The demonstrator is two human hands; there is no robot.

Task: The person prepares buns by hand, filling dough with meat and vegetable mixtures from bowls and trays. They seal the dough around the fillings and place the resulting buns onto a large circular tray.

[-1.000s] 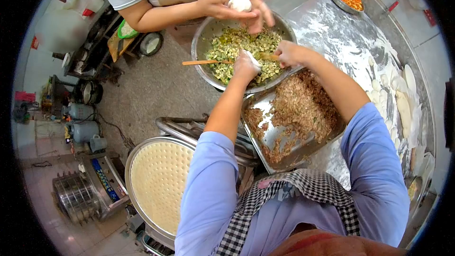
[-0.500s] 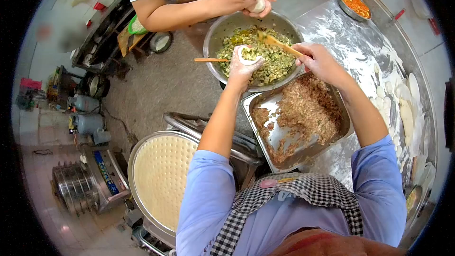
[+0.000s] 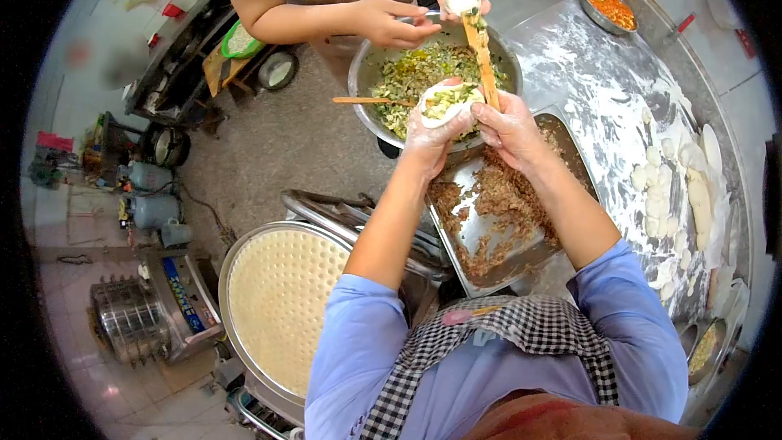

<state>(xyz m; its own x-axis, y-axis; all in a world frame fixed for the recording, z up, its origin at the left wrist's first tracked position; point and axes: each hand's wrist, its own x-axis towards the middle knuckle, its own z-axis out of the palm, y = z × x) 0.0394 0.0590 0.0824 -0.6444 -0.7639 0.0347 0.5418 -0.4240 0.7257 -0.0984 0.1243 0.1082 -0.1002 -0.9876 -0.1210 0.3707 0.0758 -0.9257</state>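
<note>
Cupped in my left hand is a round dough wrapper heaped with chopped green vegetable filling. My right hand grips a flat wooden spatula, which points up and away from me with bits of filling near its far end. Both hands are close together above the near rim of a large steel bowl of the same vegetable filling. A second wooden stick rests in that bowl. Below my right hand, a steel tray contains brown minced filling.
Across the bowl, a person's hand supports another dough wrapper. Dough pieces lie on the floured table at right. A bowl of orange filling stands far right. Left of me is a round perforated steamer tray.
My hands have come together. Filling has been added to my wrapper, and the spatula has swung upright out of the bowl. The other person's hands have parted, showing an open wrapper.
</note>
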